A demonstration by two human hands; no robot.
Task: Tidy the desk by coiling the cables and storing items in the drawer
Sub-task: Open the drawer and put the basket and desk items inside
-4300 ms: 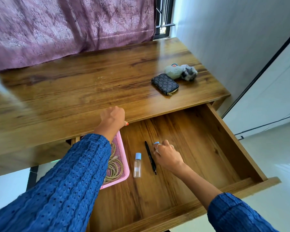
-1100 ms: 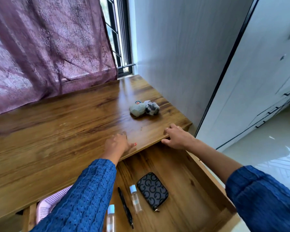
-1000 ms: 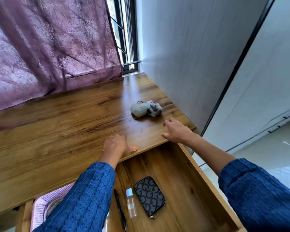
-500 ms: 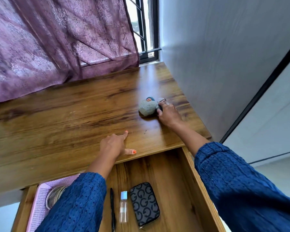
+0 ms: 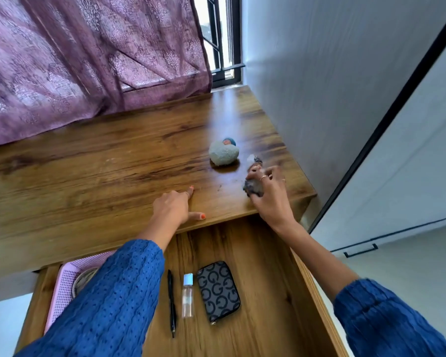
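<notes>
My right hand [image 5: 269, 195] grips a small dark grey fuzzy toy [image 5: 252, 188] just above the desk's [image 5: 101, 176] right front corner; the hand is blurred. A pale grey fuzzy toy [image 5: 223, 153] with a blue bit behind it sits on the desk a little further back. My left hand [image 5: 174, 208] rests flat on the desk's front edge. Below, the open drawer [image 5: 263, 292] holds a black pen [image 5: 172, 302], a small clear bottle with a blue cap [image 5: 187, 296], a dark patterned wallet [image 5: 218, 291] and a pink basket [image 5: 62, 287] with coiled cable, partly hidden by my left sleeve.
A purple curtain [image 5: 88, 60] hangs behind the desk, with a window [image 5: 224, 37] at its right. A grey wall [image 5: 319, 86] runs along the desk's right side. A white cabinet [image 5: 410, 176] stands further right.
My right hand has closed on the dark fuzzy toy, lifted it off the desk and drawn it back toward the front edge. The pale toy stays in place. My left hand has not moved.
</notes>
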